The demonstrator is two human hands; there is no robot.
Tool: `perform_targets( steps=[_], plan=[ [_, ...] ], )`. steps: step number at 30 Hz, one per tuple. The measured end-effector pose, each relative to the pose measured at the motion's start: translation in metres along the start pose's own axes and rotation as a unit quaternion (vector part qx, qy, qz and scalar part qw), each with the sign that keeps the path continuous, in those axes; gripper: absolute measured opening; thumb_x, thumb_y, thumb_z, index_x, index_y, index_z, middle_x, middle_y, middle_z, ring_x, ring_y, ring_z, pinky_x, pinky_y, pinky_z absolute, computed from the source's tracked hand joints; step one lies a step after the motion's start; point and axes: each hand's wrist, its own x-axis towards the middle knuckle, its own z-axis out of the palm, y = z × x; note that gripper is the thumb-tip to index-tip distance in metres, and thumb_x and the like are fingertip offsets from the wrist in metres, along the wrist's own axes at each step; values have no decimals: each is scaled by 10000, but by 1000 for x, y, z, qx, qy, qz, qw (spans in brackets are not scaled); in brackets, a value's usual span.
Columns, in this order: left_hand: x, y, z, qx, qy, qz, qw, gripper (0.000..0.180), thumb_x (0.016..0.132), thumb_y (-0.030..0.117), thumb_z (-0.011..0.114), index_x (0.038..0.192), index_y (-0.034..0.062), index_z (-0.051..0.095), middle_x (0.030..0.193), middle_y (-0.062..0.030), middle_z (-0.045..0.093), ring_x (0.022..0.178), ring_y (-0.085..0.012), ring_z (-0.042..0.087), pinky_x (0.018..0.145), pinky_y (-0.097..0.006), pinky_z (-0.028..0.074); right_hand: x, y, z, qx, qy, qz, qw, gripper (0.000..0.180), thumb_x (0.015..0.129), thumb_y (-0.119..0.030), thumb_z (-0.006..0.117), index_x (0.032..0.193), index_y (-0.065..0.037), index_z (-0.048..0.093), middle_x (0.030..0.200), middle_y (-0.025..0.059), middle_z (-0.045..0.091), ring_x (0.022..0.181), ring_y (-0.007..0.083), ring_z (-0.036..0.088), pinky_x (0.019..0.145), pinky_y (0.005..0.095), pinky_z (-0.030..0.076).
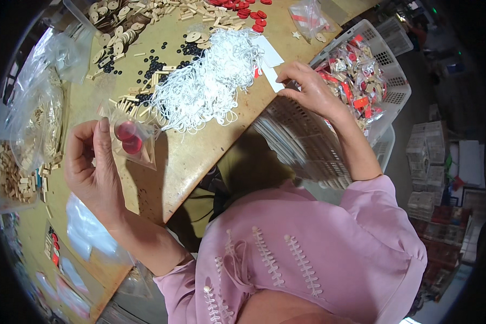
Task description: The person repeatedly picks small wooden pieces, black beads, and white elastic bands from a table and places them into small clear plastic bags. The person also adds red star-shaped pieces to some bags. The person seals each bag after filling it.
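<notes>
My left hand (pixel 94 167) pinches a small clear plastic bag (pixel 146 156) between thumb and fingers, over the table. Inside the bag show red discs (pixel 129 138); whatever else it contains is hard to make out. At the table's edge, my right hand (pixel 310 92) has its thumb and forefinger bent around the near end of a white paper slip (pixel 271 75). More white slips (pixel 267 51) lie just beyond it. Between my hands spreads a big tangled heap of white cords (pixel 205 81).
Black rings (pixel 155 67), wooden sticks (pixel 127 105), wooden discs (pixel 124 40) and red discs (pixel 259 24) lie in loose piles. A white crate (pixel 397 89) of filled bags stands at the right. Clear bags (pixel 89 227) and a bin of wooden blocks (pixel 16 181) are at the left.
</notes>
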Motion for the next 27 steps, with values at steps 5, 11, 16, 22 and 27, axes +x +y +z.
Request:
perform_targets(
  steps=[5,11,16,22,27],
  plan=[
    [-2,1,-1,-23,-1,-14,1000,82,985,66,701,939,8,664,836,45,588,749,-25,465,674,-175,378,1,11,1,70,-24,-3,997,183,860,-89,773,988,-4,674,934,66,672,895,219,650,808,329,514],
    [-3,4,-5,-67,-52,-42,995,58,986,68,691,1006,14,682,903,33,628,811,-37,542,717,-191,423,7,-8,-13,135,-12,135,982,146,987,-139,670,986,5,694,886,25,723,793,76,626,726,271,510],
    [-4,22,6,-70,-132,-11,989,82,831,-14,703,910,-5,724,840,-67,685,767,-127,661,701,-258,525,11,-50,-32,273,93,128,949,138,1002,-23,619,1126,15,666,947,61,732,861,113,720,748,246,571],
    [-6,0,-8,-1,-182,90,979,78,819,25,748,891,9,723,858,-80,674,801,-173,657,693,-285,514,49,-107,-44,358,110,-1,927,188,1020,-15,582,1148,28,713,1011,111,738,861,191,759,745,258,618],
    [-14,-1,-17,-13,-204,87,975,104,816,56,763,911,26,732,1015,-95,701,922,-218,674,798,-314,528,85,-151,-37,394,52,-114,910,204,1027,-5,556,1153,20,714,997,94,744,859,175,761,733,252,619]
  ],
)
